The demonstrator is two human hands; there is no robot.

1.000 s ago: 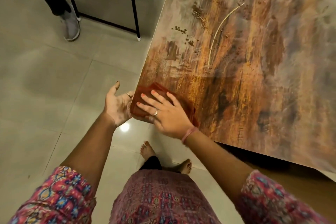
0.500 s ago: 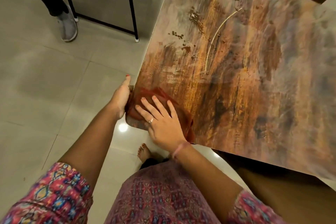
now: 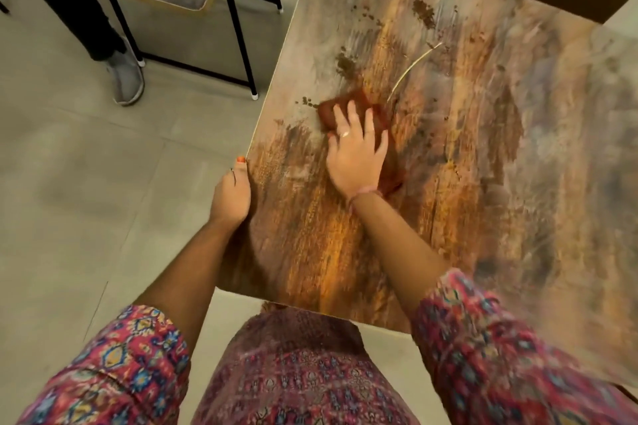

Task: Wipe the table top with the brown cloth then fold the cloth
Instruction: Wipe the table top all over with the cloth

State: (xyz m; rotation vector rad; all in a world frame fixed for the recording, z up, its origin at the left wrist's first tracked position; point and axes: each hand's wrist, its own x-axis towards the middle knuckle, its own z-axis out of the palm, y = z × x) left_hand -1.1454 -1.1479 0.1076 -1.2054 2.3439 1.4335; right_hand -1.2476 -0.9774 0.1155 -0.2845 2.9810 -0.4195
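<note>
Brown cloth point(image 3: 348, 109): rust-brown, bunched into a thick pad, lying on the table point(image 3: 483, 183) near its left edge, partly covered by the right hand point(image 3: 357, 155).
Right hand: palm down, fingers point(image 3: 352, 114) spread and straight, pressing the cloth flat; ring on one finger, pink band at the wrist.
Left hand point(image 3: 232, 195): rests against the table's left edge, fingers hidden beneath it, so their grip cannot be told.
Table: wood-grain top with brown crumbs point(image 3: 423, 12) and a thin pale stalk point(image 3: 416, 67) beyond the cloth.
</note>
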